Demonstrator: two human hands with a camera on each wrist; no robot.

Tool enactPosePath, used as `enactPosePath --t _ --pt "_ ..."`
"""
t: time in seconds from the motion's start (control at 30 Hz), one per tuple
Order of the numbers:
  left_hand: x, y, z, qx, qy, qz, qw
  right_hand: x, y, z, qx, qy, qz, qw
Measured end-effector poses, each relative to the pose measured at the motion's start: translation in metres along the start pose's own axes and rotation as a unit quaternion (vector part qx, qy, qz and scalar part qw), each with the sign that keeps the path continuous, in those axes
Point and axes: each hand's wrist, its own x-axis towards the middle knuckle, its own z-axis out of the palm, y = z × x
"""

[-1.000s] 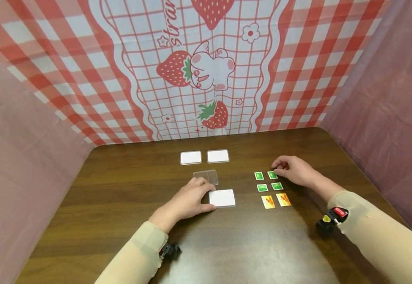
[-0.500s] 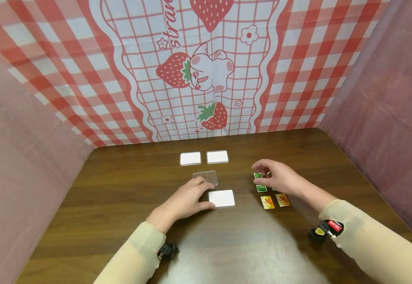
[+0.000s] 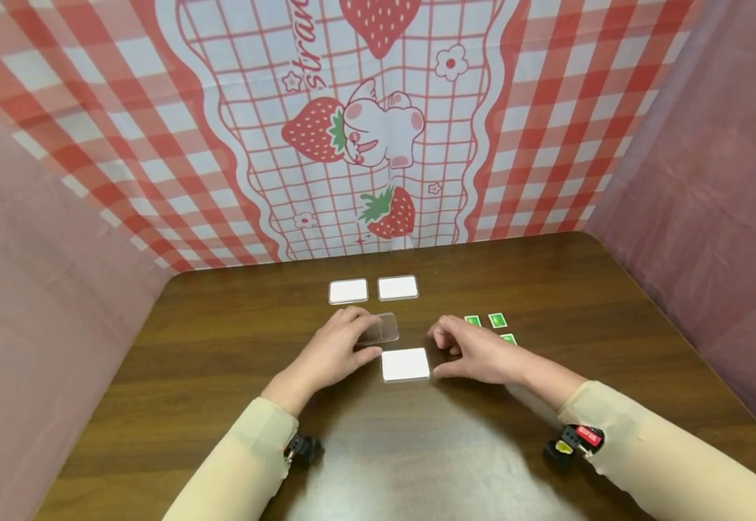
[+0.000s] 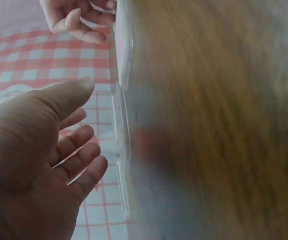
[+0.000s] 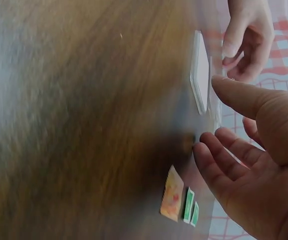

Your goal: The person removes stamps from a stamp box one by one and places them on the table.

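Observation:
A white card in a shallow clear case (image 3: pixel 406 365) lies on the table between my hands. My left hand (image 3: pixel 332 349) hovers at its left, the thumb tip by the case's corner and the fingers over a clear plastic lid (image 3: pixel 387 328). In the left wrist view its fingers are spread and relaxed with nothing between them. My right hand (image 3: pixel 478 354) is just right of the case, thumb and fingers apart, holding nothing visible. Small green picture tiles (image 3: pixel 498 320) lie beyond it. An orange picture tile (image 5: pixel 172 196) shows in the right wrist view; in the head view my hand and arm hide it.
Two more white cards in clear cases, the left one (image 3: pixel 348 291) and the right one (image 3: pixel 398 287), lie side by side farther back. Behind the brown table (image 3: pixel 221 325) hangs a red checked strawberry cloth (image 3: pixel 391 130). Pinkish cloths hang at both sides.
My right hand has moved left from the green tiles to beside the white card case. My left hand has let go of the case's left side and shifted slightly left and up.

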Motion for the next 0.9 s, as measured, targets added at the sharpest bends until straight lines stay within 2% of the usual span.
enactPosePath --t 0.3,0.57,0.9 --pt "0.007 -0.011 -0.001 -0.001 -0.009 -0.019 0.9998 0.001 -0.002 0.012 -0.006 -0.002 0.011 0.9999" --pt "0.009 -0.017 0.001 0.005 -0.024 -0.038 0.9990 -0.002 -0.004 0.018 -0.063 -0.008 0.017 0.9978" --pt "0.011 -0.024 0.002 0.006 -0.025 -0.033 0.9991 0.000 -0.004 0.022 -0.078 -0.006 0.032 0.9964"
